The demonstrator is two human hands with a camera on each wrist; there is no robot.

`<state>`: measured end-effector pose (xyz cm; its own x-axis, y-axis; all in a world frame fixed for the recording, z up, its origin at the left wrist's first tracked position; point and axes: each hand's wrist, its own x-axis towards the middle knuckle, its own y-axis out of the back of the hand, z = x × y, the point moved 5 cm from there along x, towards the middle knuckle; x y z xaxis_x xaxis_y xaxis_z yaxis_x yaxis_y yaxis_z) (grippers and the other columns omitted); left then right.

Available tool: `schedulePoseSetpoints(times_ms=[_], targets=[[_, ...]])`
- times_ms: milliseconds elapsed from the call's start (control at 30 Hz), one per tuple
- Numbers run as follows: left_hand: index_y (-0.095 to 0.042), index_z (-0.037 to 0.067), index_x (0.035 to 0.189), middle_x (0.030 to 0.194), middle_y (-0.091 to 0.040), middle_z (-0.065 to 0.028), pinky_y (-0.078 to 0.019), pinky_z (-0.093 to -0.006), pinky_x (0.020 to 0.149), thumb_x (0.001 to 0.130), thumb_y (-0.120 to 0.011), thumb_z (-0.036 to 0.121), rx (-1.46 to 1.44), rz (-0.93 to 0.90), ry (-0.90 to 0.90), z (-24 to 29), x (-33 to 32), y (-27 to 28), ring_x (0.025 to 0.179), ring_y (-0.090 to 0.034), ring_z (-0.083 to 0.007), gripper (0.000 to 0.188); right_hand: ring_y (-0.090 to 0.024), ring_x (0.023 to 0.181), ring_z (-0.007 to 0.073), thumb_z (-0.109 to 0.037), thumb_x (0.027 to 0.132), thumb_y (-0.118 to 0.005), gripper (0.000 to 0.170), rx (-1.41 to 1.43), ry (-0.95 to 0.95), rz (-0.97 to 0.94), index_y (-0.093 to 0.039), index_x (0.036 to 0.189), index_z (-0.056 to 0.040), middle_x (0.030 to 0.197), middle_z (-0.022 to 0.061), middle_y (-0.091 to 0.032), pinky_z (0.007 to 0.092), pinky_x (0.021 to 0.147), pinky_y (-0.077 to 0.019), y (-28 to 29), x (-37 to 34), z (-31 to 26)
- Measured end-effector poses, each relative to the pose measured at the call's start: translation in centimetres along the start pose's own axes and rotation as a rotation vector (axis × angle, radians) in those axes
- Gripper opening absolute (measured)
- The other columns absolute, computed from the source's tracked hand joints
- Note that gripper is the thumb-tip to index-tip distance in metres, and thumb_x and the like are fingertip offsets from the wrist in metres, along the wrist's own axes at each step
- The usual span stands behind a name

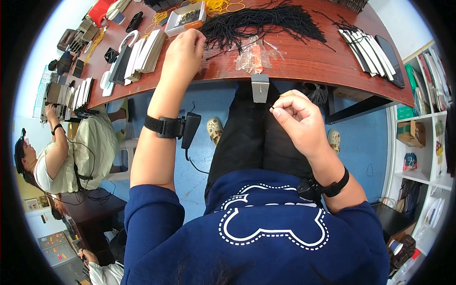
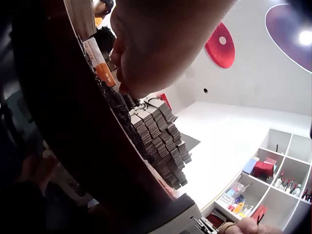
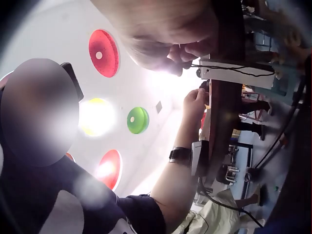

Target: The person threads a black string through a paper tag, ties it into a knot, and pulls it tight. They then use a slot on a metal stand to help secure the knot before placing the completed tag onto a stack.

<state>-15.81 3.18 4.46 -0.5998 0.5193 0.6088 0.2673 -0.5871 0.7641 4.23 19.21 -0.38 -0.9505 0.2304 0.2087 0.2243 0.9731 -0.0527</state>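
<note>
A grey-white stack of flat pieces [image 1: 260, 89] juts out over the table's front edge. Right of it, my right hand [image 1: 301, 118] has curled fingers, thumb against index finger; in the right wrist view this hand [image 3: 168, 36] pinches thin black cord [image 3: 234, 68] that runs across the stack [image 3: 239, 74]. My left hand [image 1: 183, 57] is over the table, beside a small white box [image 1: 186, 18] and a pile of black cords [image 1: 261, 23]. Its fingers bend downward; whether they hold anything is hidden, also in the left wrist view, where the hand [image 2: 156, 46] blocks its fingertips.
Clear plastic wrap with an orange-red strip [image 1: 257, 58] lies behind the stack. Bundled white strips [image 1: 368, 52] and a phone [image 1: 389, 61] are at the right, more stacks [image 1: 147, 52] at the left. Another person [image 1: 57, 152] sits at the far left. Shelves [image 1: 430, 137] stand right.
</note>
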Motion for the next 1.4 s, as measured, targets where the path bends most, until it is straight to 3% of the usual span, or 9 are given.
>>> schedulePoseSetpoints(times_ms=[67,167,267,400,567,633,833,1233,1400], targets=[[-0.062,0.001,0.081,0.075,-0.06,-0.0111,-0.0463,-0.0313,0.064,0.08,-0.06,0.012,-0.022,0.032,0.037,0.4,-0.3,0.7,0.068,-0.059,-0.023,0.011,-0.042,0.059,0.0018,-0.002,0.078,-0.06,0.002,0.007,-0.001,0.006,-0.059,0.077,0.0,0.078,-0.0012,-0.05,0.0165,0.053,-0.0345,0.0,0.2,0.0],[-0.064,0.001,0.091,0.071,-0.061,0.0011,-0.0424,-0.019,0.059,0.082,-0.061,0.011,-0.42,-0.09,0.372,1.9,-2.2,0.9,0.062,-0.051,-0.0033,0.013,-0.045,0.062,0.0017,-0.001,0.079,-0.059,0.002,0.05,-0.002,0.027,-0.058,0.077,0.0001,0.079,-0.0014,-0.049,0.0166,0.055,-0.0366,-0.1,0.4,-0.3],[-0.061,-0.002,0.091,0.081,-0.064,-0.0057,-0.0478,-0.0217,0.066,0.082,-0.059,0.003,-0.912,-0.167,0.526,6.8,-5.4,0.4,0.071,-0.058,-0.0095,0.01,-0.046,0.063,0.0016,0.0,0.079,-0.059,0.003,0.095,-0.008,0.045,-0.057,0.077,0.0003,0.08,-0.0016,-0.049,0.0167,0.056,-0.038,-0.5,0.5,-0.5],[-0.048,0.002,0.085,0.086,-0.062,-0.0113,-0.0498,-0.0236,0.074,0.078,-0.059,-0.009,-1.224,-0.085,0.604,10.7,-8.5,0.2,0.08,-0.061,-0.0134,0.017,-0.047,0.063,0.0016,0.0,0.079,-0.059,0.005,0.09,-0.017,0.05,-0.056,0.075,0.0001,0.079,-0.0015,-0.049,0.0161,0.056,-0.0378,-1.0,0.3,-0.2],[-0.051,0.002,0.079,0.078,-0.062,-0.0052,-0.0509,-0.0206,0.063,0.076,-0.066,0.002,-0.97,-0.004,0.452,11.4,-9.0,0.8,0.07,-0.06,-0.0081,0.016,-0.047,0.062,0.0013,0.0,0.078,-0.059,0.004,0.11,-0.035,0.074,-0.056,0.076,-0.0011,0.075,-0.0026,-0.049,0.0159,0.055,-0.0381,-1.2,0.0,-0.7],[-0.051,0.002,0.078,0.078,-0.062,-0.0057,-0.0511,-0.021,0.062,0.076,-0.066,0.002,-0.94,0.016,0.419,11.4,-9.0,0.8,0.069,-0.061,-0.0084,0.016,-0.044,0.059,0.0006,-0.004,0.079,-0.059,0.002,0.34,-0.22,0.048,-0.057,0.078,-0.0039,0.071,-0.0038,-0.05,0.0154,0.053,-0.0359,-1.6,-0.2,-0.3],[-0.051,0.002,0.076,0.076,-0.064,-0.0078,-0.0514,-0.0227,0.059,0.074,-0.067,0.003,-0.853,0.066,0.329,11.6,-9.0,1.1,0.065,-0.062,-0.0105,0.017,-0.04,0.053,0.0009,-0.01,0.08,-0.057,0.003,0.501,-0.383,0.057,-0.058,0.079,-0.0068,0.069,-0.0042,-0.051,0.0155,0.045,-0.0289,-1.7,-0.3,0.9],[-0.051,0.004,0.073,0.073,-0.064,-0.008,-0.0495,-0.0244,0.056,0.072,-0.068,0.002,-0.675,0.09,0.153,12.5,-8.6,1.7,0.063,-0.062,-0.0156,0.016,-0.04,0.049,0.003,-0.012,0.081,-0.057,0.006,0.615,-0.488,0.055,-0.058,0.079,-0.0058,0.064,-0.003,-0.049,0.0166,0.043,-0.0287,-1.7,-0.4,1.5],[-0.052,0.006,0.072,0.068,-0.061,-0.0059,-0.0475,-0.0267,0.053,0.071,-0.067,0.002,-0.545,0.08,0.062,12.7,-8.3,2.5,0.063,-0.061,-0.0179,0.016,-0.042,0.053,0.0022,-0.011,0.083,-0.057,0.007,0.511,-0.403,0.062,-0.058,0.083,-0.0038,0.066,-0.0025,-0.051,0.0164,0.046,-0.0313,-1.5,-0.3,1.2]])
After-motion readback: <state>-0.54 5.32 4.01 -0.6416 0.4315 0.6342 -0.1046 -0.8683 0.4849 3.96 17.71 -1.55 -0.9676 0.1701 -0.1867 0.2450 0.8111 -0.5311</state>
